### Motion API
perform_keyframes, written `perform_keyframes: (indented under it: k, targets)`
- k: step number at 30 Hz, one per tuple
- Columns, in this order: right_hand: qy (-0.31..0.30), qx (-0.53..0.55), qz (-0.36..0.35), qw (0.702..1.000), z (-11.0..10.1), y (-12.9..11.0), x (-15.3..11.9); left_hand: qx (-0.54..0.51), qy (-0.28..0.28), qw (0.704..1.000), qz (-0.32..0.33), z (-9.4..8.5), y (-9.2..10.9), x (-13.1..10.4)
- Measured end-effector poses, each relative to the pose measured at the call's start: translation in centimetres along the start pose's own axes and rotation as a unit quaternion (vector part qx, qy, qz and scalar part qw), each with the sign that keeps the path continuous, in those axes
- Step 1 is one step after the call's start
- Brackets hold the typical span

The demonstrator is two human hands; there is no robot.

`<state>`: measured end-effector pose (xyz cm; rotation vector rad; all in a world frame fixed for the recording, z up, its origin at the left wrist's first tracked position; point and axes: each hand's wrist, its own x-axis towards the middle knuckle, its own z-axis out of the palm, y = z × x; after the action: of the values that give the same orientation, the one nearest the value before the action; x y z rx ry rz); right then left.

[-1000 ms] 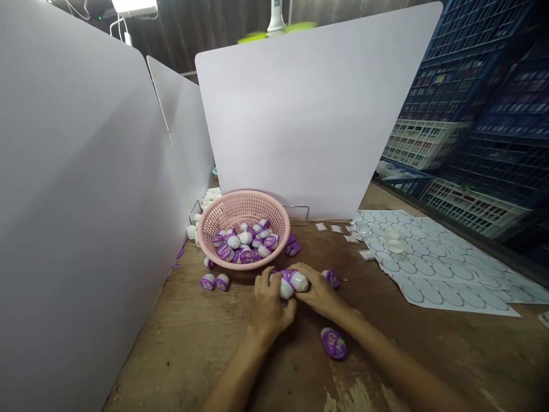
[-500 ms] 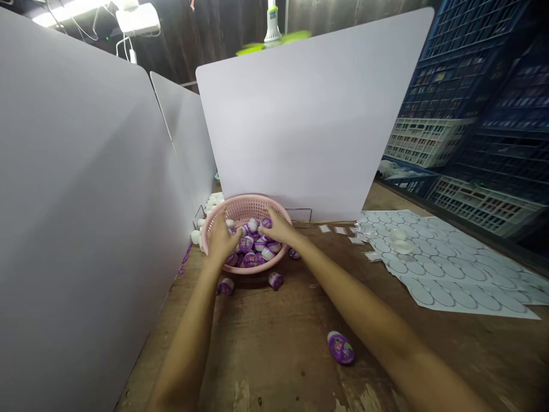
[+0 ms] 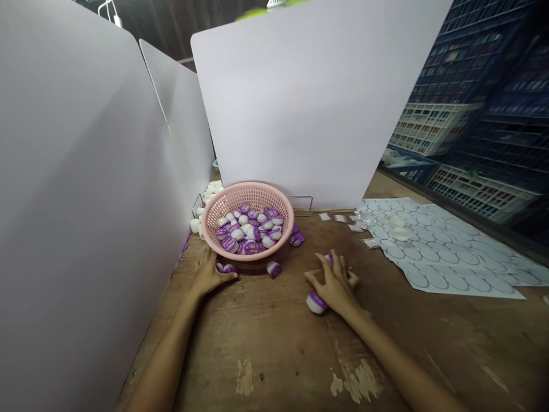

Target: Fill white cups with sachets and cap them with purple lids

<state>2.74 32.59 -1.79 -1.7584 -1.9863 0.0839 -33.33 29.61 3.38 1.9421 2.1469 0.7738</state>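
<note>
Small white tubs with purple lids, several of them (image 3: 246, 230), fill a pink plastic basket (image 3: 206, 243) at the back left. My left hand (image 3: 209, 277) is at the basket's front left, thumb stretched to the right beside a couple of tubs (image 3: 229, 268) on the table. Palm down on the right, my right hand (image 3: 337, 286) has its fingers spread and bent over a purple piece (image 3: 329, 258), mostly covered. One white-and-purple tub (image 3: 316, 303) lies against that hand's near left side. Another loose tub (image 3: 273, 269) rests in front of the basket.
White panels (image 3: 291, 114) stand behind and to the left. Patterned paper sheets (image 3: 446, 257) cover the right of the wooden table (image 3: 266, 337), with small clear packets (image 3: 341, 218) nearby. Stacked crates (image 3: 484, 194) rise at the far right. White pieces (image 3: 196, 225) sit left of the basket.
Both hands have come out of the basket; the left moved down beside it, the right moved right onto the table. The tub lying at the front right is gone from its spot. The view tilted down.
</note>
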Motion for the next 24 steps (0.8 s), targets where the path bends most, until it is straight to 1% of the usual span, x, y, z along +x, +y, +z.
perform_keyframes:
  k: [2,3,5,6,8,10,11,12,13,15,17,18,20,24]
  targets:
    - [-0.018,0.029,-0.012,0.999,0.4,-2.0,2.3,-0.004,-0.011,0.999,0.035,0.5,0.5,0.9]
    - [-0.028,0.052,-0.017,0.998,0.5,-2.9,3.0,-0.008,-0.010,0.999,0.041,0.8,0.6,0.9]
    - [-0.058,0.100,-0.024,0.993,0.4,-4.7,3.6,-0.026,0.004,0.999,0.045,1.4,0.7,0.4]
    - [-0.084,0.121,-0.030,0.989,0.2,-5.5,3.4,-0.038,0.009,0.998,0.049,1.7,0.8,-0.2]
    - [-0.155,0.145,-0.054,0.976,-0.5,-6.9,2.4,-0.062,0.016,0.996,0.061,2.3,1.5,-1.6]
    - [-0.228,0.141,-0.099,0.958,-1.5,-7.8,0.9,-0.080,0.022,0.995,0.063,2.7,2.8,-3.1]
    - [-0.249,0.129,-0.123,0.952,-1.9,-8.1,0.0,-0.086,0.021,0.994,0.061,2.9,3.5,-3.7]
    - [-0.255,0.112,-0.144,0.950,-2.2,-8.3,-0.8,-0.090,0.016,0.994,0.059,3.1,4.3,-4.3]
    - [-0.247,0.094,-0.159,0.951,-2.4,-8.5,-1.5,-0.092,0.008,0.994,0.059,3.2,5.1,-4.7]
    - [-0.208,0.066,-0.173,0.961,-2.5,-8.9,-2.2,-0.099,-0.014,0.993,0.063,3.5,6.5,-5.1]
    - [-0.173,0.048,-0.168,0.969,-2.2,-9.1,-1.8,-0.101,-0.040,0.992,0.061,3.9,7.6,-5.1]
    - [-0.165,0.043,-0.161,0.972,-2.0,-9.2,-1.2,-0.097,-0.053,0.992,0.054,4.0,8.1,-4.9]
    - [-0.173,0.045,-0.147,0.973,-1.5,-9.1,0.3,-0.080,-0.075,0.994,0.031,4.4,8.8,-4.4]
    - [-0.236,0.110,-0.146,0.954,-0.7,-8.9,3.2,-0.034,-0.103,0.994,-0.023,5.4,10.2,-3.3]
